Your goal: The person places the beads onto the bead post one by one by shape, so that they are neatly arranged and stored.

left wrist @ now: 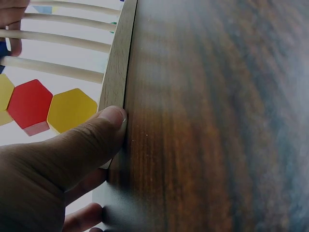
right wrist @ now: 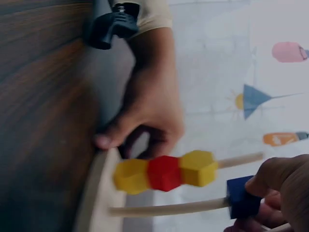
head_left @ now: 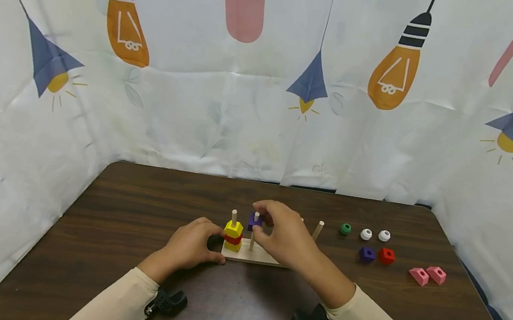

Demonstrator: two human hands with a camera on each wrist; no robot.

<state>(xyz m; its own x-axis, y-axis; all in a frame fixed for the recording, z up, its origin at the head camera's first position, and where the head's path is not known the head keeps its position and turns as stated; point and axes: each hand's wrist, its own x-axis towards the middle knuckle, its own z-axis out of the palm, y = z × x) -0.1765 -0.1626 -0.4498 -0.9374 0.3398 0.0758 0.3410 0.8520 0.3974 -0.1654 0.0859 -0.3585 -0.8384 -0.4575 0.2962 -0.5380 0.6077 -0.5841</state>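
Head view: right hand (head_left: 283, 232) pinches the blue block (head_left: 255, 220) at the second peg's (head_left: 254, 233) tip, left hand (head_left: 190, 245) curls onto the base (head_left: 251, 256). Risk: a tilted block could jam or slip off.

makeshift recording booth: dark wood table (head_left: 136, 204) is enclosed far, left and right by lamp-print curtains (head_left: 263, 102).

Dark wood-grain tabletop (head_left: 136, 204) inside a curtained booth.
I see a white fabric curtain printed with orange bulbs and blue lamps (head_left: 224, 113) wrapping three sides under even light.
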